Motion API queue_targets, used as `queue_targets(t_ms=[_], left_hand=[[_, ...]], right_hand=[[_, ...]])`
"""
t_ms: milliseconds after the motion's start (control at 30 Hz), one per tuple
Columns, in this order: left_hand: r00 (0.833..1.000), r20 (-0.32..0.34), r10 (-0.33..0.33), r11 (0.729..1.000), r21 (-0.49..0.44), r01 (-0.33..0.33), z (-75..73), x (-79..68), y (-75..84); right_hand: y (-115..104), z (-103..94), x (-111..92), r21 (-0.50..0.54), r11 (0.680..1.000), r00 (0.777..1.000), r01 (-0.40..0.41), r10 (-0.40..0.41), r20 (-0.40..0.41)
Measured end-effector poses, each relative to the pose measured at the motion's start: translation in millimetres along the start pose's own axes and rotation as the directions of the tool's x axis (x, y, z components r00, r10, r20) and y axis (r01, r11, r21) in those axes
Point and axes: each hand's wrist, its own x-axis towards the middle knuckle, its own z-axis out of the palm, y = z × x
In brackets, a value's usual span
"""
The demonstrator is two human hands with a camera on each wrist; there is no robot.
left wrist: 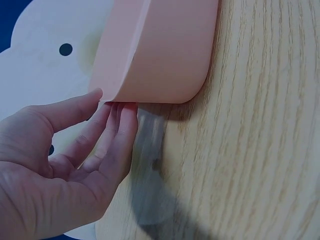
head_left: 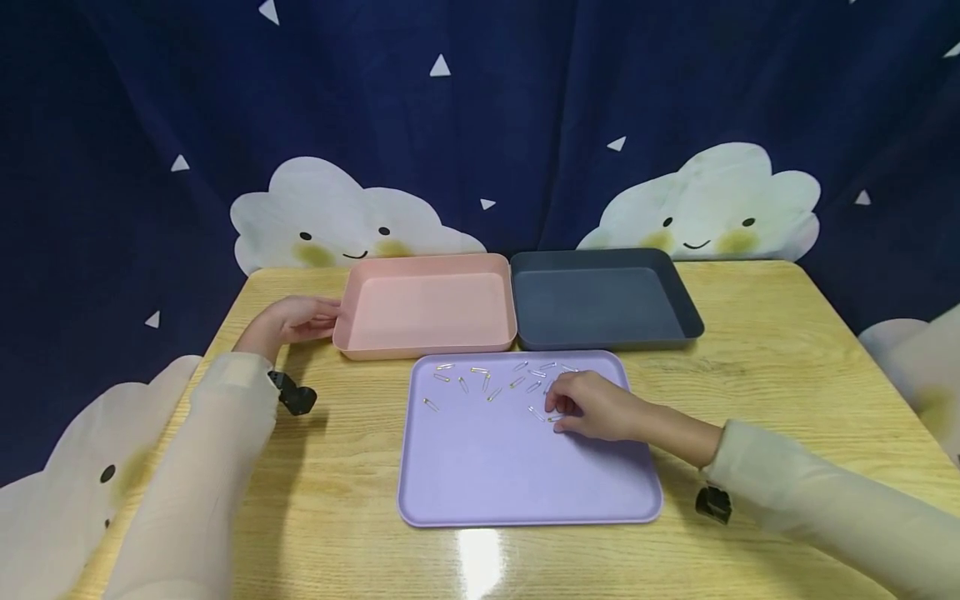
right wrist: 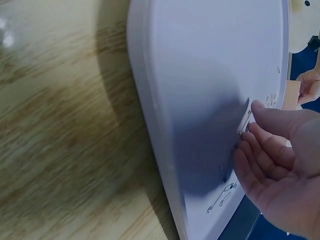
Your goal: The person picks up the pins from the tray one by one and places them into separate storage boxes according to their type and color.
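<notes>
Three trays sit on one tabletop point(head_left: 765, 350): a pink tray point(head_left: 435, 308) and a dark blue-grey tray point(head_left: 592, 304) side by side along the far edge, and one shallower lilac tray point(head_left: 517, 475) nearer the front edge. On the lilac one, about sixteen safety pins point(head_left: 495, 394) can be counted, roughly nine gold-toned and seven silvery, scattered towards its far edge; the fingers may hide more. The right hand point(head_left: 592, 408) leans in over its right edge, thumb and forefinger bent close about one pin point(head_left: 555, 417); whether that grip has tightened on it, I cannot tell. The left hand point(head_left: 296, 318) touches the pink tray's left wall, its grip loose, thumb tip at the rim. Two black wrist devices point(head_left: 297, 398) show, one at each sleeve.
</notes>
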Motion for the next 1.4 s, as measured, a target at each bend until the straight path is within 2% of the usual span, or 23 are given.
queue_targets(t_ms=[233,500,733,900,1133,1267,1367,1400], left_hand=[[1.000,0.017,0.020,1.000,0.003,-0.020,-2.0,0.5,0.6],[0.997,0.067,0.035,0.999,0.027,-0.037,-4.8,-0.8,-1.6],[0.997,0.066,0.049,0.998,0.034,-0.051,-7.2,0.6,-5.1],[0.997,0.071,0.040,0.999,0.020,-0.042,-4.1,-2.4,-4.1],[0.995,0.066,0.071,0.996,0.040,-0.074,-5.5,0.4,-5.9],[0.990,0.105,0.091,0.996,-0.007,-0.091,-9.6,4.8,-8.6],[0.992,0.094,0.085,0.996,0.000,-0.085,-5.8,3.0,-7.0],[0.994,0.074,0.080,0.996,0.028,-0.082,-2.5,0.9,-5.5]], right_hand=[[-6.3,1.1,5.0,-0.024,0.999,0.999,-0.038,0.038,-0.021],[-19.9,8.1,15.6,-0.072,0.993,0.995,-0.094,0.091,-0.044],[-28.6,13.6,28.5,-0.146,0.965,0.975,-0.219,0.211,-0.067],[-29.1,16.3,32.7,-0.186,0.946,0.963,-0.265,0.250,-0.098],[-26.7,14.9,33.3,-0.207,0.955,0.976,-0.215,0.205,-0.069],[-26.6,13.5,31.3,-0.210,0.961,0.984,-0.179,0.176,-0.032],[-26.9,12.8,29.7,-0.208,0.967,0.989,-0.145,0.142,-0.027],[-27.4,12.2,29.4,-0.200,0.969,0.990,-0.142,0.138,-0.032]])
